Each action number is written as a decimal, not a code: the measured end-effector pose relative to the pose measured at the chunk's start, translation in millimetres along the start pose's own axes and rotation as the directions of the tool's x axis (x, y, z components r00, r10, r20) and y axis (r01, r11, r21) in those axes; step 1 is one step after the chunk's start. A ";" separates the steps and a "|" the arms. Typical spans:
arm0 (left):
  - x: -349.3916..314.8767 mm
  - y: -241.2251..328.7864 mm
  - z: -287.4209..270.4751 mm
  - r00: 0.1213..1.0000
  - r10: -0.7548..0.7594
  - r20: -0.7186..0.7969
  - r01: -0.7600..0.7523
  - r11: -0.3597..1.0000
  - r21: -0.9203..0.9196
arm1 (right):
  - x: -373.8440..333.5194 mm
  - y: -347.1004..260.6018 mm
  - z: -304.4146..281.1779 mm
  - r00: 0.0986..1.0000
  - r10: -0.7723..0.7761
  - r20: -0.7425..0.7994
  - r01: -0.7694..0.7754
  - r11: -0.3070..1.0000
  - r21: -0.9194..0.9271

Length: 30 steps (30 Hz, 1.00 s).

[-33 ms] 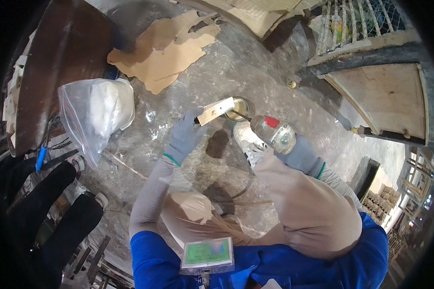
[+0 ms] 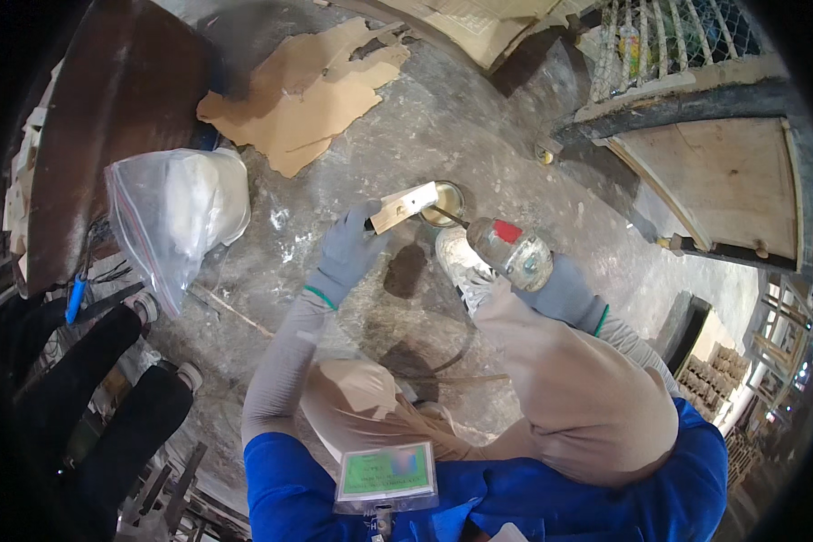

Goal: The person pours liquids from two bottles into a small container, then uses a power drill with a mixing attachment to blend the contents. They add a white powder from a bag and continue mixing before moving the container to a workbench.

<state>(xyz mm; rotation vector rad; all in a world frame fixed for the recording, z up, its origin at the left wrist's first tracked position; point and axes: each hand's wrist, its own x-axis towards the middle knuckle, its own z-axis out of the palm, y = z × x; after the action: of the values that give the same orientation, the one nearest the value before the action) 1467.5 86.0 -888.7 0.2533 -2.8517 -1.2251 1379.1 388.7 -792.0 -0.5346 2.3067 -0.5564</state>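
My left hand point(image 2: 344, 257), in a grey glove with a green cuff, is closed around the near end of a small pale wooden block point(image 2: 405, 209). Beyond the block's far end a round tin point(image 2: 445, 200) with beige contents rests on the floor. My right hand point(image 2: 565, 291), gloved the same way and slightly blurred, is closed at the back of a rounded, worn tool point(image 2: 508, 250) with a red patch. From its front a thin dark shaft points toward the tin and block; I cannot tell whether its tip touches either. The right fingers are partly hidden.
On the left are a clear plastic bag point(image 2: 179, 203) with white contents and a dark brown panel point(image 2: 108, 117). Torn cardboard point(image 2: 307, 99) lies farther off. Another person's legs point(image 2: 122, 406) are at lower left. A wooden-panelled frame point(image 2: 714, 181) stands at right.
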 end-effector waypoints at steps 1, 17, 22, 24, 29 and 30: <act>4.1 0.7 4.2 1.000 0.005 0.028 -0.006 0.999 0.037 | -1.6 3.8 1.6 1.000 -0.024 0.009 0.024 0.999 -0.033; 46.8 54.2 6.0 0.962 0.228 0.153 -0.251 0.956 0.152 | 9.3 7.4 -3.5 0.991 -0.133 0.033 0.134 0.990 -0.039; 40.7 53.6 -10.7 0.994 0.100 0.047 -0.100 0.995 0.000 | 10.1 4.4 -5.1 0.992 -0.123 0.018 0.123 0.992 -0.009; 32.4 48.6 -22.0 1.000 0.017 0.004 -0.017 1.000 -0.022 | 9.4 2.7 -6.4 0.997 -0.078 0.027 0.079 0.997 -0.016; -3.4 30.7 -58.9 0.960 -0.226 -0.164 0.210 0.971 -0.110 | 9.3 -1.5 -6.2 1.000 0.013 0.020 -0.012 0.997 -0.074; -14.0 28.8 -68.0 0.946 -0.226 -0.233 0.190 0.967 -0.171 | 9.4 -1.9 -5.6 1.000 -0.003 -0.004 0.003 1.000 -0.017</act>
<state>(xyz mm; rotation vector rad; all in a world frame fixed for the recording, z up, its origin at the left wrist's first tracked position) 1483.4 58.9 -820.4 0.6691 -2.5564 -1.3205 1369.2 383.6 -792.3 -0.5456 2.3166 -0.5405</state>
